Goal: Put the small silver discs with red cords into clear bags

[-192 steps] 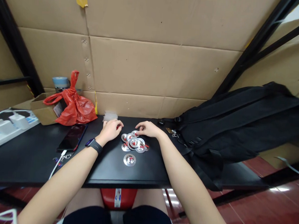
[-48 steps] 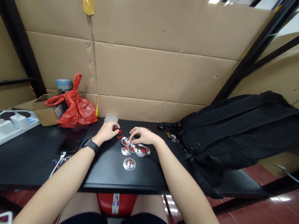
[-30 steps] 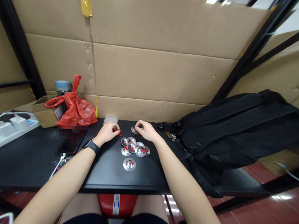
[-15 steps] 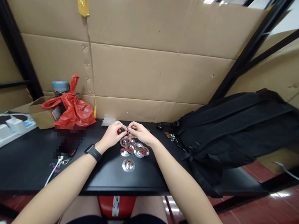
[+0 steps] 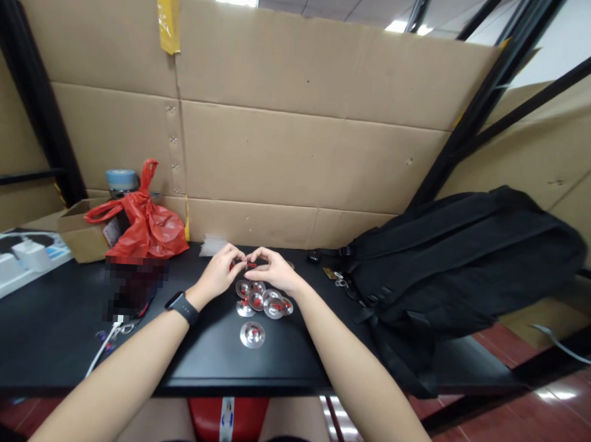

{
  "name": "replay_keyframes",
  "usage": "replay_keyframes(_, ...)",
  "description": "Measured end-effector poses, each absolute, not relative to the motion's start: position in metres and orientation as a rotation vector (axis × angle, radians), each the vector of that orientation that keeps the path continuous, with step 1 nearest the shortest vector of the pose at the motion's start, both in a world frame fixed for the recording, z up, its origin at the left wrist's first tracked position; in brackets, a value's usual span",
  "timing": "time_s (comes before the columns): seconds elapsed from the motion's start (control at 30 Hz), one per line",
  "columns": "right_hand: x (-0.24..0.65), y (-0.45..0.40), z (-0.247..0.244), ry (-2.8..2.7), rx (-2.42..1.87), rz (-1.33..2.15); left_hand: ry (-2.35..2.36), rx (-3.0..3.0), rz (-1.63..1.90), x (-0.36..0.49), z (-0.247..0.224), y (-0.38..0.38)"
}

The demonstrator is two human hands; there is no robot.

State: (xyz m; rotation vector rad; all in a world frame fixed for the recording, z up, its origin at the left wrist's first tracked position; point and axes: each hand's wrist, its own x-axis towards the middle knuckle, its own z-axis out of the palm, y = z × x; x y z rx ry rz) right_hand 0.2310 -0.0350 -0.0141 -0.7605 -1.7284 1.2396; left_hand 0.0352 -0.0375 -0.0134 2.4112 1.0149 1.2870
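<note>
My left hand, with a dark watch on its wrist, and my right hand meet above the far part of the black table. Their fingertips pinch a small thing between them, seen nearly edge-on, with red cord showing; it looks like a finger cymbal, mostly covered by the fingers. Just below the hands lies an overlapping group of several shiny finger cymbals, round and domed, with red cord at their middles. One more cymbal lies apart, nearer the table's front edge.
To the left are a red plastic bag, a small cardboard box, a blue-lidded container and a white power strip. A black backpack rests at the right. Cardboard walls the back.
The view has tilted up slightly, so everything sits lower. Both hands keep their pinch, with fingers shifted a little and more red cord showing between them. The cymbals on the table stay put.
</note>
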Motion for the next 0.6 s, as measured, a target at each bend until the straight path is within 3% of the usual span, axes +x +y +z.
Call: replay_keyframes(0.6,0.2230,-0.0411,-0.0137,-1.908,-0.812,1.069,1.141,2.496,1.252,0.0377,-0.0235,-0.0309)
